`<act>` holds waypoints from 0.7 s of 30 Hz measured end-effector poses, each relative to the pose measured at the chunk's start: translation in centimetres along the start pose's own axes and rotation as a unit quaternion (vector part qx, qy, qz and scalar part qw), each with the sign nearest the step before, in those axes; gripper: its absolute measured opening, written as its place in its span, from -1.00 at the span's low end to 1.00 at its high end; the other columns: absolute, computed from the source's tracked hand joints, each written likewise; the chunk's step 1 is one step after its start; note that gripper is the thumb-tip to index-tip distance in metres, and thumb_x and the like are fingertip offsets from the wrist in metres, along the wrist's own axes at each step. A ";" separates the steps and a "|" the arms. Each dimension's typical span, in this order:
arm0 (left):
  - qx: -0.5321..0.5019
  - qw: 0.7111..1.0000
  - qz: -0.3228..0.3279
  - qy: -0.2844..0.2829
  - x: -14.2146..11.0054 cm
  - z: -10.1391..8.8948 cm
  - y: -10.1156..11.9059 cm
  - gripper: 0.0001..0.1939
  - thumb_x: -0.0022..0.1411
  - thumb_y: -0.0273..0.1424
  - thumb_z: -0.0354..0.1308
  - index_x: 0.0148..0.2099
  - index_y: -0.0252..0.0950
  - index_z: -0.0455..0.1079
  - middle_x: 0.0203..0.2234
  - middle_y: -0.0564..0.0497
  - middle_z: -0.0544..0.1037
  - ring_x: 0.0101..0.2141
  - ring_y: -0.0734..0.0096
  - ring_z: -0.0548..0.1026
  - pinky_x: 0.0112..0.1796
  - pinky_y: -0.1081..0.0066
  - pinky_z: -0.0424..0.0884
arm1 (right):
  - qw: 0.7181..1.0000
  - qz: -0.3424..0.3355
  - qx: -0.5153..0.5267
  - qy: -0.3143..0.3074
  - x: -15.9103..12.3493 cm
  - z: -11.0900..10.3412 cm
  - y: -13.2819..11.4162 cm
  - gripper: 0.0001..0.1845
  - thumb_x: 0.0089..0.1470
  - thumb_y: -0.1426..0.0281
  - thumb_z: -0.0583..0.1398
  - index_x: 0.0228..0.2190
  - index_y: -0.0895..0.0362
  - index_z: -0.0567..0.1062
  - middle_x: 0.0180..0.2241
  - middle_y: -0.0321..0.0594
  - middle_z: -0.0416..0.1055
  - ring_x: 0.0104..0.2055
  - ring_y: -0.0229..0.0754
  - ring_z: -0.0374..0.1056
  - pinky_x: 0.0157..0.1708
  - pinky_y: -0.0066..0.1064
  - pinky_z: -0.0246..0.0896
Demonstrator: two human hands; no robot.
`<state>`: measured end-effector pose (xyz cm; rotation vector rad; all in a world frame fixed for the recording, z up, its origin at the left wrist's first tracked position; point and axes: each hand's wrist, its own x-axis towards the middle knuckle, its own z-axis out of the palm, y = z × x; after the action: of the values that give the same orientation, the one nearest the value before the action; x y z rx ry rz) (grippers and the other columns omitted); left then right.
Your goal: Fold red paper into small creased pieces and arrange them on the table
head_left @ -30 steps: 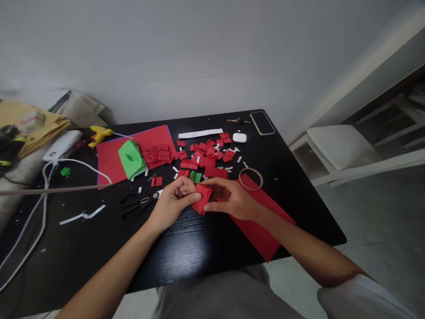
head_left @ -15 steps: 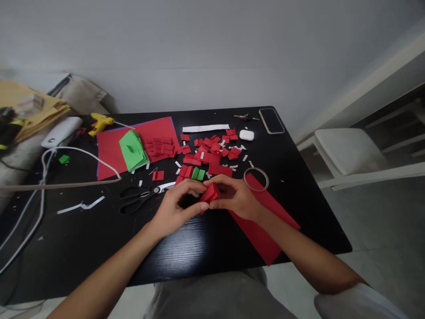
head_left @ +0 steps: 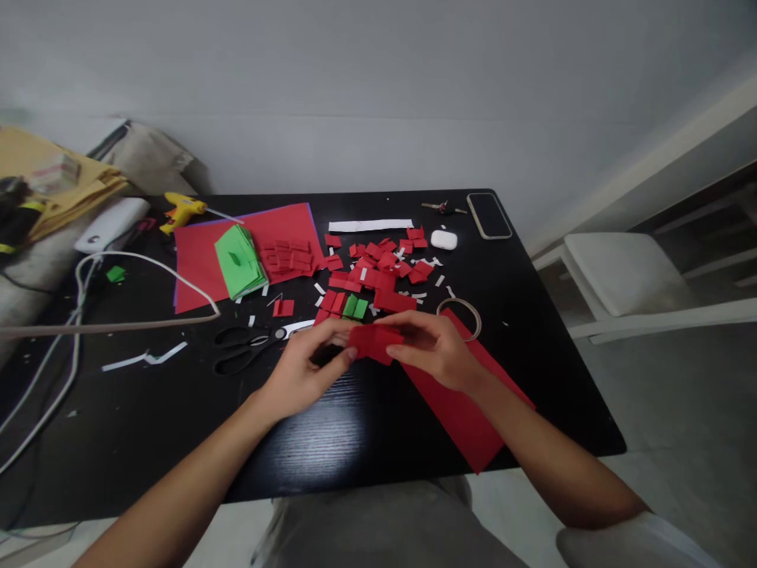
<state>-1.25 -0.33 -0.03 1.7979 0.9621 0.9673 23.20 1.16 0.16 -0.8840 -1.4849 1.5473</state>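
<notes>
Between my two hands is a small creased piece of red paper [head_left: 374,342], spread out flat above the table. My left hand [head_left: 311,364] pinches its left edge between thumb and fingers. The right edge is gripped by my right hand [head_left: 434,353], thumb in front and fingers behind. Just beyond my hands lies a pile of folded red paper pieces [head_left: 378,278], with two small green folded pieces [head_left: 355,307] at its near side. Black-handled scissors [head_left: 248,347] rest left of my left hand, their blades partly hidden by it. A red paper strip [head_left: 467,402] lies under my right forearm.
At left sit a green paper stack [head_left: 241,264] on a red sheet [head_left: 195,264], a yellow glue gun [head_left: 181,211] and a looping white cable [head_left: 76,347]. Toward the right are a ring [head_left: 476,315], a white earbud case [head_left: 443,240], keys [head_left: 443,207] and a phone [head_left: 489,215].
The red paper was folded together a second ago. It has been opened out flat between my hands, which have shifted slightly right and apart. The camera view has shifted a little.
</notes>
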 end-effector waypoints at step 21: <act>0.316 0.931 0.149 -0.103 -7.1 0.8 -0.6 -0.78 0.39 -0.54 0.16 0.06 -0.36 0.46 0.16 -0.29 0.56 0.19 0.00 0.52 0.18 0.00 0.51 | 0.835 -0.272 -0.454 -0.149 -5.7 2.1 2.8 -0.60 0.30 0.54 0.16 0.13 0.25 0.52 0.21 0.10 0.48 0.32 0.06 0.34 0.26 -0.01 0.40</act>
<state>-3.54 -6.72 -2.49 2.5893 0.9455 0.6576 23.57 -4.86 -2.72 -0.6039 -2.5051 0.5105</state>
